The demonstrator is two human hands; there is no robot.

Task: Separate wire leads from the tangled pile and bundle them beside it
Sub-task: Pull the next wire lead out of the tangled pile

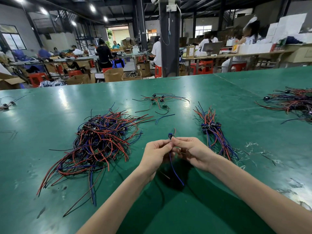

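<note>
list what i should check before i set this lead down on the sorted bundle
1. Grip: left hand and right hand both pinch the lead: ok.
2. Separation: the lead's blue wire hangs apart from the tangled pile: ok.
3. Orientation: the connector shows above the fingertips: ok.
4. Other wires of the lead untangled: partly hidden behind the hands: cannot tell.
5. Reach: the bundle lies just right of the right hand: ok.
6. Landing spot: pale scraps lie on the table beside the bundle: not ok.
</note>
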